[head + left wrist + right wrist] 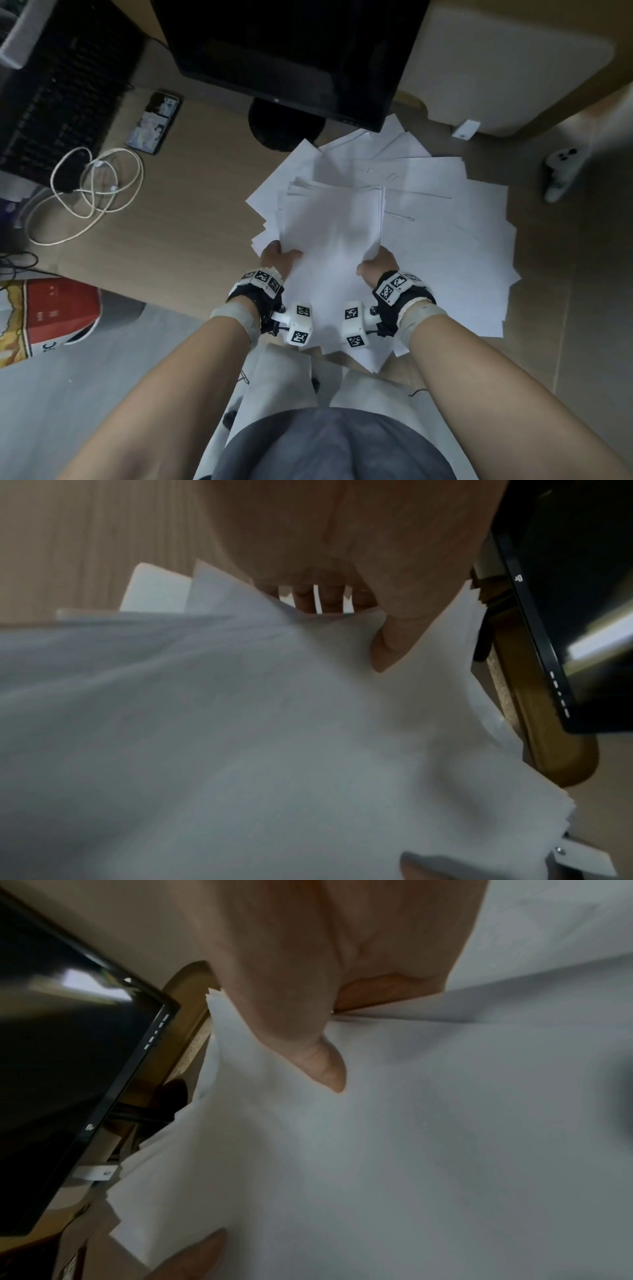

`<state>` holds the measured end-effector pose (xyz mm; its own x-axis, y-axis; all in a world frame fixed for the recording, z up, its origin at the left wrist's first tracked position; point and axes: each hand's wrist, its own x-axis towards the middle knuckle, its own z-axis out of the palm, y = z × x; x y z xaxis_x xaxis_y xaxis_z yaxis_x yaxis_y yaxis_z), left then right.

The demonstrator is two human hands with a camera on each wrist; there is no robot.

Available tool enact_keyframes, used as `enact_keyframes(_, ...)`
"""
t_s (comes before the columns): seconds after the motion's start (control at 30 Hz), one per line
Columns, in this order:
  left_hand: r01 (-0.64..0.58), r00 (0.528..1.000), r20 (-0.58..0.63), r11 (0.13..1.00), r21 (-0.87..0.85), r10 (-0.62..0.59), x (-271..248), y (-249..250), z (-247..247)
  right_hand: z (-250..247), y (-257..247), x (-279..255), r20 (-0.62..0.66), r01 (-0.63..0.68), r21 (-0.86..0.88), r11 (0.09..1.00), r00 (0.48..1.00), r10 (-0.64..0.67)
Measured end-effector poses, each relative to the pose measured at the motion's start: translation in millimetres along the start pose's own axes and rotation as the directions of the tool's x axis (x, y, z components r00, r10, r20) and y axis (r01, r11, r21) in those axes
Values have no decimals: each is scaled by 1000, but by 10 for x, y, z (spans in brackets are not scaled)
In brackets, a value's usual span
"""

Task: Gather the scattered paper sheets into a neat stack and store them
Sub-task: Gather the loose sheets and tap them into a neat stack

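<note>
Many white paper sheets (445,246) are lying fanned and overlapping on the wooden desk (164,240), just in front of the black monitor (291,58). On top, a partly squared stack (332,233) is sitting with uneven far edges. Left hand (279,258) is gripping the stack's near left side, thumb on top, fingers (325,599) curled beneath. Right hand (378,263) is pinching the near right side, thumb (308,1042) pressing the top sheet

Head cam looks steeply down over the desk (178,219). Both wrist cams sit very close, facing along the thumbs. Shared: paper bundle (330,236) and monitor (565,642) (blurred, probably its lower bezel).
</note>
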<state>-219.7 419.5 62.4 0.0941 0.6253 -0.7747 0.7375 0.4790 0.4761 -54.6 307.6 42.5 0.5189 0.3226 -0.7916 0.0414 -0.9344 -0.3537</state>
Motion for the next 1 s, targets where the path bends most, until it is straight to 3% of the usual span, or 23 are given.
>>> enact_keyframes(0.13, 42, 999, 4, 999, 7, -42, -149, -72, 242, -146, 337, -59, 1, 7, 125, 992, 1000, -7)
enact_keyframes(0.23, 50, 999, -2, 997, -56, -50, -220, -122, 359, -215, 499, -66, -16, 0, 127, 992, 1000, 2)
enact_keyframes(0.37, 105, 993, -35, 987, -119, -110, -295, -166, 398, -270, 574, -63, -85, -62, 222, 973, 993, 83)
enact_keyframes(0.5, 75, 993, 92, 997, 13, -76, -314, -105, 442, -327, 506, -178, -103, -204, 37, 978, 973, 207)
enact_keyframes(0.57, 43, 992, 112, 996, 80, -51, -276, -79, 475, -295, 441, -151, -86, -253, 78, 964, 962, 259)
enact_keyframes(0.67, 27, 998, 44, 983, 182, -35, -196, -38, 465, -231, 383, -32, -64, -300, 208, 931, 946, 319)
enact_keyframes(0.73, 23, 999, 40, 978, 209, -32, -125, -8, 416, -222, 353, -23, -55, -298, 173, 939, 949, 312)
enact_keyframes(0.9, 52, 983, 166, 982, 184, -84, 19, 53, 264, -105, 181, -73, -31, -139, 216, 966, 988, 149)
enact_keyframes(1.0, 50, 983, 165, 976, 213, -86, 53, 10, 182, -87, 73, -153, -97, -108, 179, 978, 987, 127)
